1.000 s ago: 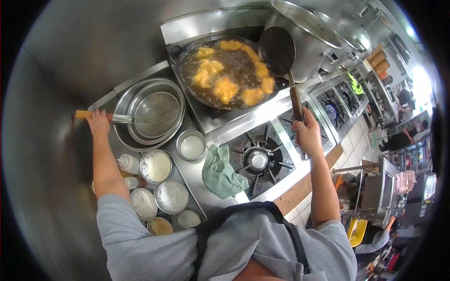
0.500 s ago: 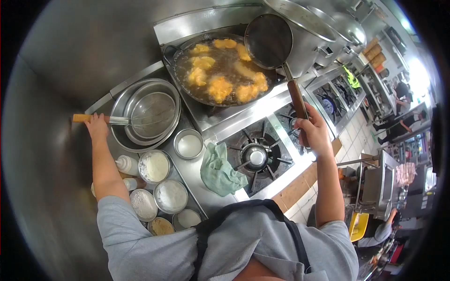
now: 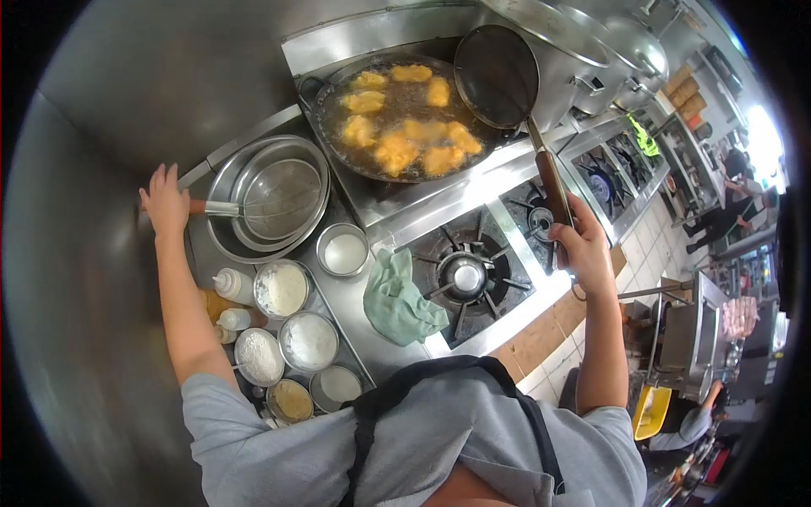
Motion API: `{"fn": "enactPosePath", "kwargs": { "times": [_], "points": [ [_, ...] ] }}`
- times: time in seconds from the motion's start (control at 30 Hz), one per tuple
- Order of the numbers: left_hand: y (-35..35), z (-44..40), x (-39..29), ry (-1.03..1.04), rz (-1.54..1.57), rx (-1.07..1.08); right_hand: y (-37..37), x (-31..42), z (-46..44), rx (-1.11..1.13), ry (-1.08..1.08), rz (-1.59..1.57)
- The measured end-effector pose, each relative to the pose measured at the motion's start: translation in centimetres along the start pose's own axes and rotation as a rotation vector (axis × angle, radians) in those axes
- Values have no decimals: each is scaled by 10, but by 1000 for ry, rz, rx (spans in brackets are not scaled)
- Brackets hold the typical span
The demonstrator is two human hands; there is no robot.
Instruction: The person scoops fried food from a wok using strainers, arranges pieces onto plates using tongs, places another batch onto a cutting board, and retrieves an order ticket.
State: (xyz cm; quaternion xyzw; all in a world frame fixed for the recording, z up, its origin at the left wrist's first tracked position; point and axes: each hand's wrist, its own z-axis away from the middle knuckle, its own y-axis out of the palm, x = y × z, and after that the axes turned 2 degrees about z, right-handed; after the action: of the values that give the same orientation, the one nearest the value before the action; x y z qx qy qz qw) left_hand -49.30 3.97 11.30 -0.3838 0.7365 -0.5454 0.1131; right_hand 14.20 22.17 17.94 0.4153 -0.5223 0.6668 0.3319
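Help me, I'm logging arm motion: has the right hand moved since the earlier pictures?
Yes. The right hand, holding the skimmer, has shifted right in the view, farther from the burner beside the cloth.

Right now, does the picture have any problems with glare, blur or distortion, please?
Head view: strong fisheye bending, with black corners; head view: white glare on the stove's steel edge by the right hand, and an overexposed light at far right; head view: the wires of the whisk look faint; head view: background people look soft.
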Motion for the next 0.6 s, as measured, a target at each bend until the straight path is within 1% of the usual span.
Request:
{"fn": "enactPosePath", "kwargs": {
  "times": [0.07,0.1,0.17,0.2,0.27,0.33,0.37,0.4,0.43,0.5,0.57,0.6],
  "points": [
    [-32,2,-17,20,167,-205,-2,-1,-4,-22,-1,53],
    [-48,6,-28,22,166,-207,-1,-2,-8,-23,-1,51],
    [-80,20,-51,91,482,-380,2,-1,-17,-28,-61,60],
    [-96,32,-66,90,477,-380,2,0,-19,-24,-61,57],
    [-126,66,-99,102,881,-418,1,4,-18,0,-57,28],
    [-146,106,-126,136,1170,-333,-4,5,-11,24,-39,30],
    [-154,125,-138,142,1219,-279,-7,6,-5,40,-23,32],
    [-159,143,-148,147,1268,-223,-10,7,1,75,-3,-30],
    [-163,159,-159,164,1278,-183,-14,5,6,82,-1,-29],
    [-160,185,-174,181,1289,-140,-21,-1,15,182,16,-101],
    [-154,204,-187,297,1323,22,-23,-6,22,185,-3,-75],
    [-157,211,-191,297,1324,24,-23,-6,26,205,-11,-36]
  ]
}}
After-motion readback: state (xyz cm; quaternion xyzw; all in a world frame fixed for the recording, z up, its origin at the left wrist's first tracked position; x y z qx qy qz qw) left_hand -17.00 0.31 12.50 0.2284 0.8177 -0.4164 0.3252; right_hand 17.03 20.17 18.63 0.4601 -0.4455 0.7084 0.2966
